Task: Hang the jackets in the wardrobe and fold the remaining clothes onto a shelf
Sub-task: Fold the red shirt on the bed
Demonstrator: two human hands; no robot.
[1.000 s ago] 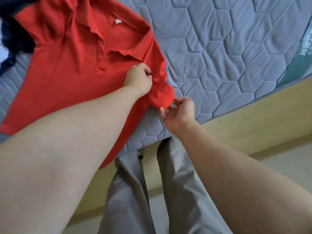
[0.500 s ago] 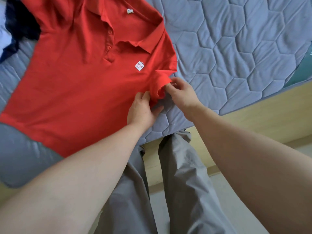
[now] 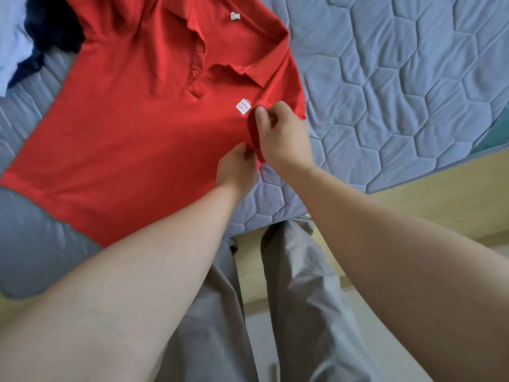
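Note:
A red polo shirt (image 3: 143, 128) lies front up on the grey quilted mattress (image 3: 399, 86), collar toward the top, a small white logo on its chest. Its right sleeve is folded in over the body. My right hand (image 3: 283, 136) pinches that folded sleeve just right of the logo. My left hand (image 3: 237, 166) grips the sleeve's lower edge, touching the right hand.
Dark navy clothing (image 3: 46, 37) and a pale garment (image 3: 11, 37) lie bunched at the top left of the mattress. The wooden bed frame (image 3: 440, 194) runs along the near edge. My legs in grey trousers (image 3: 303, 312) stand against it.
The right sleeve has been folded inward onto the shirt's chest. My right hand moved up and left with it, and my left hand shifted down to the sleeve's lower edge.

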